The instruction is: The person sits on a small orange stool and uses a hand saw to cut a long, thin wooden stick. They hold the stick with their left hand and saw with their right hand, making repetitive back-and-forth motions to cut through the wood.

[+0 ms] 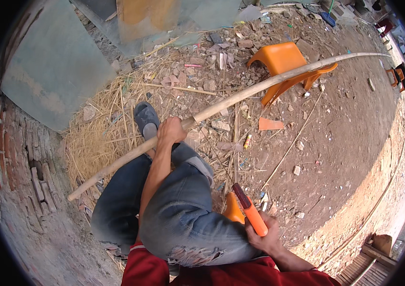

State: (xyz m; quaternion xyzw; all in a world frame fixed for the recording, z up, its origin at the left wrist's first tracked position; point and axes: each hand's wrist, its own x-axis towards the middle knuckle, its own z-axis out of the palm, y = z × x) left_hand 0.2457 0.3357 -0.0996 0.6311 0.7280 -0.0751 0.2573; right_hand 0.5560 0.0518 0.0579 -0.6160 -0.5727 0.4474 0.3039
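Your left hand (171, 131) grips the long pole (240, 95); right hand (264, 236) holds the orange-handled knife (251, 210), no cutting visible yet.

A long pale bamboo pole (240, 95) slants across the knees; an orange-handled knife (251, 213) points up-left.
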